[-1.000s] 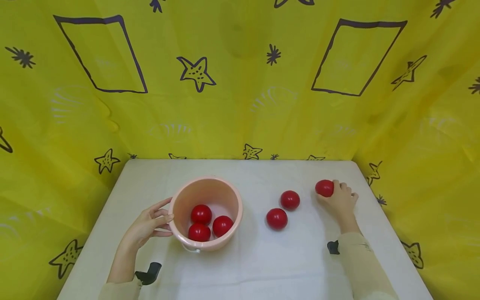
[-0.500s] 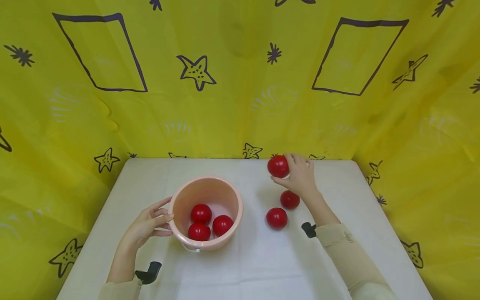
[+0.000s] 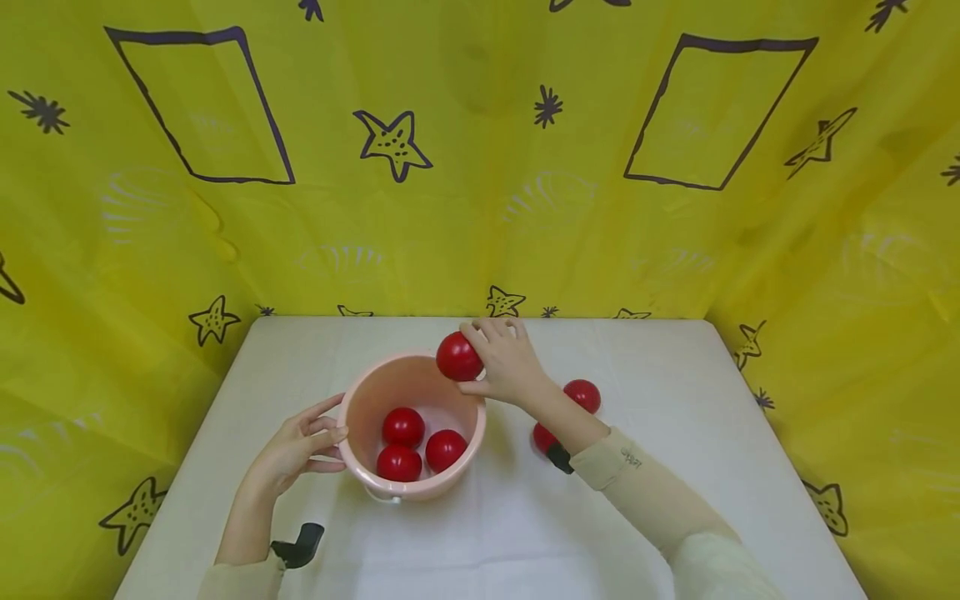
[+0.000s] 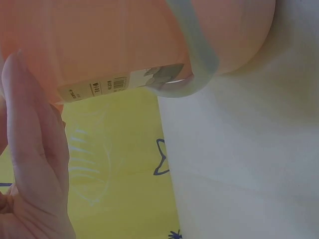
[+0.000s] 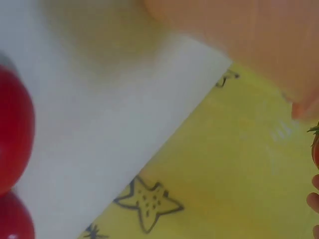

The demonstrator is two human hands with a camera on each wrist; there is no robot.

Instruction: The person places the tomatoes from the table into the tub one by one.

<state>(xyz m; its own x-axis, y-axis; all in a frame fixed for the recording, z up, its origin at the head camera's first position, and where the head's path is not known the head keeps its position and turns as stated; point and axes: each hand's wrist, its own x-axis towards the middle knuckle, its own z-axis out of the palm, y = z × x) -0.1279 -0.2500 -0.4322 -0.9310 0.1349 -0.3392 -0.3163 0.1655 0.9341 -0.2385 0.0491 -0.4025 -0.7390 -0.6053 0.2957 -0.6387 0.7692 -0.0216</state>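
A pink bucket point(image 3: 431, 488) stands on the table with three red tomatoes inside, one of them the front tomato point(image 3: 399, 463). My left hand point(image 3: 300, 446) pinches its left rim, thumb over the edge and fingers along the outer wall. Above the right back rim, my right hand point(image 3: 510, 362) grips a tomato point(image 3: 459, 357); its green stem end just shows in the right wrist view. Two more tomatoes lie right of the bucket: a farther tomato point(image 3: 583, 394) and a nearer tomato point(image 3: 543, 439), both partly hidden by my right forearm.
White cloth covers the table point(image 3: 480, 558). A yellow patterned curtain point(image 3: 465, 233) closes off the back and both sides. The bucket's pale handle point(image 4: 197, 45) hangs down along its outer wall, near a printed label point(image 4: 99, 87).
My right hand has lifted a tomato from the table's right side and carried it left to the bucket's rim. My left hand and the bucket have stayed put.
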